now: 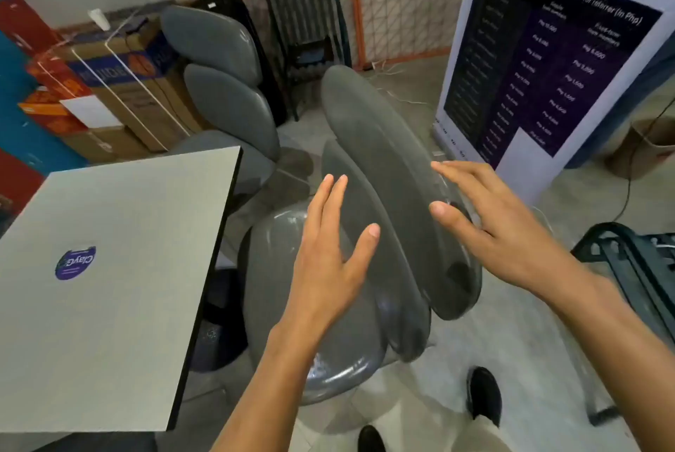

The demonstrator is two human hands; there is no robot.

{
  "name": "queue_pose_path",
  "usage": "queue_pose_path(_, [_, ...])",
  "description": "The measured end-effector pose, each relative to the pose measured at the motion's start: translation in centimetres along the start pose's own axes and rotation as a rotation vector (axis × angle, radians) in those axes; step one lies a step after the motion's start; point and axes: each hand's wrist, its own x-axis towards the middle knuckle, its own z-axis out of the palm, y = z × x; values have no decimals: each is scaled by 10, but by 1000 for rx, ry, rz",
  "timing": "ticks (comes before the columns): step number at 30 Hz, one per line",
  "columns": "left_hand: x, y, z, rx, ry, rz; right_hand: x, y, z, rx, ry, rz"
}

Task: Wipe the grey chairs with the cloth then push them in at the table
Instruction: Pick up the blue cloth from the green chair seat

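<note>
A grey chair (387,173) stands right in front of me, its two-part backrest towards me and its seat (270,269) reaching under the edge of the grey table (109,269). My left hand (328,250) hovers with fingers spread over the lower back pad. My right hand (485,217) is spread at the right edge of the upper back pad, fingertips close to it. Neither hand holds anything. No cloth is in view. A second grey chair (222,78) stands beyond the table's far corner.
Cardboard boxes (120,86) are stacked at the back left. A black metal rack (307,27) leans on the orange mesh fence. A large printed banner (548,57) stands at the right, a black frame (628,261) beside my right arm. My shoes (484,393) are on the floor below.
</note>
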Motion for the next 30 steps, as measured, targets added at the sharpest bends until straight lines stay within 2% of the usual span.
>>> queue_pose_path(4, [25, 21, 42, -13, -7, -38, 17, 46, -26, 14, -31, 10])
queue_pose_path(10, [66, 67, 110, 6, 70, -148, 57, 123, -85, 39, -120, -54])
queue_pose_path(18, [131, 117, 173, 58, 178, -164, 116, 196, -136, 52, -265, -93])
queue_pose_path(30, [292, 93, 233, 31, 261, -214, 274, 260, -129, 162, -292, -130])
